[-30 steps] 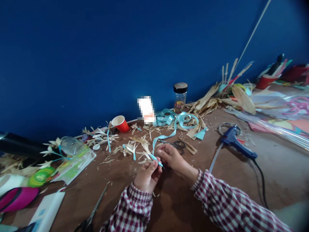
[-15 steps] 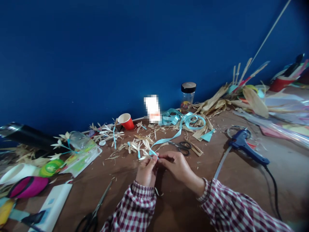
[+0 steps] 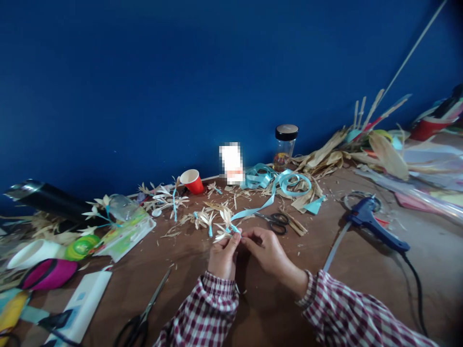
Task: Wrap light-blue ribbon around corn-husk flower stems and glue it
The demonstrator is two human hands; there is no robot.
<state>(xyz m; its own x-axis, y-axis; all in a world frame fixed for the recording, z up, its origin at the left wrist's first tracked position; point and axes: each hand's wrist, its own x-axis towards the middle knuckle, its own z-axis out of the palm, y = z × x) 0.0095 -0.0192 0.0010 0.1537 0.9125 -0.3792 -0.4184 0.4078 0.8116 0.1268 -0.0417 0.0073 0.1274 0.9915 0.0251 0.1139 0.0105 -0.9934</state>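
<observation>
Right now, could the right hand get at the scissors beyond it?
Probably yes: the scissors lie just beyond the right hand with nothing seen between, though its fingertips are at the blue-stemmed flower.

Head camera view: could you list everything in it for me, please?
Wall: one, blue, behind
Table: one, brown, below
Craft flower: one, cream and light blue, in the left hand
Other flowers: several, cream and light blue, beyond and left
Ribbon: count unclear, light blue, beyond the hands
Scissors: two, black-handled, beyond the right hand and lower left
Glue gun: one, blue, right
Jar: one, clear, black-lidded, near the wall
Red cups: two, red, centre back and far right
Husks: many, tan, back right
Power strip: one, white, lower left
Pixelated patch: one, mostly white, centre back
Other clutter: uncountable, mixed, both sides
Left hand: one, checked sleeve, lower centre
Right hand: one, checked sleeve, beside it
</observation>
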